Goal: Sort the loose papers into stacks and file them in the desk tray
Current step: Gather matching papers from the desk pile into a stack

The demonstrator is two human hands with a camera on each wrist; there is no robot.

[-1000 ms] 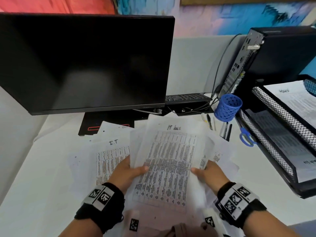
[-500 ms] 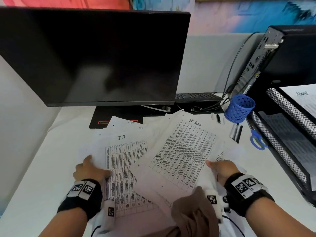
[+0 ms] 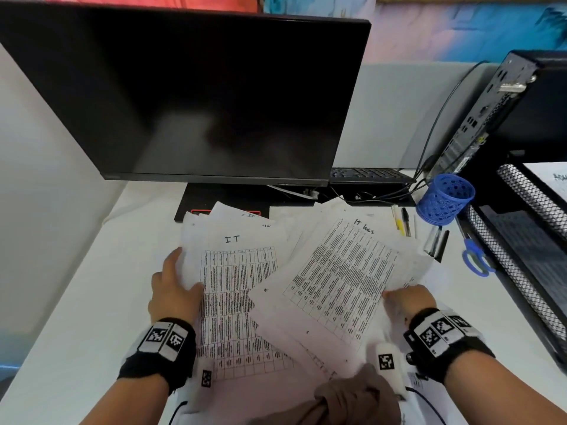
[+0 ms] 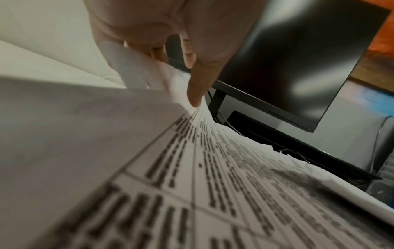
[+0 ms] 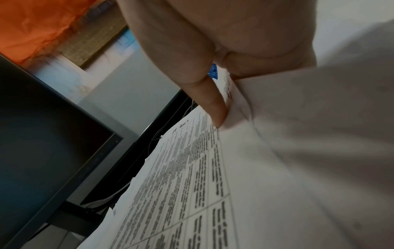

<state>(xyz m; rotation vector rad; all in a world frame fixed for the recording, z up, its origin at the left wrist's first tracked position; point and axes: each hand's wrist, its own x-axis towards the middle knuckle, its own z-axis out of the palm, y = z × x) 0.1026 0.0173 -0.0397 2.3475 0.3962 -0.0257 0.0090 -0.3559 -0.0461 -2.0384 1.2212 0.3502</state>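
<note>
Loose printed sheets cover the white desk in front of me. My left hand [image 3: 175, 289] grips the left edge of the sheet headed "IT" [image 3: 236, 289], thumb on top [image 4: 195, 87] and fingers under the paper. My right hand [image 3: 408, 302] pinches the right edge of the tilted sheet headed "IT logs" [image 3: 340, 280], thumb on its printed face [image 5: 215, 107]. The "IT logs" sheet overlaps the "IT" sheet's right side. A black mesh desk tray [image 3: 521, 262] stands at the right, with a sheet [image 3: 552, 179] on its top tier.
A black monitor [image 3: 196, 96] and its stand loom just behind the papers. A blue mesh pen cup [image 3: 445, 199], loose pens [image 3: 405, 222], blue scissors [image 3: 474, 259] lie between papers and tray. A computer tower [image 3: 503, 111] stands at back right.
Both hands held one sheet a second ago. My left hand has let go and moved left to take the "IT" sheet's edge; the "IT logs" sheet swung right with my right hand.
</note>
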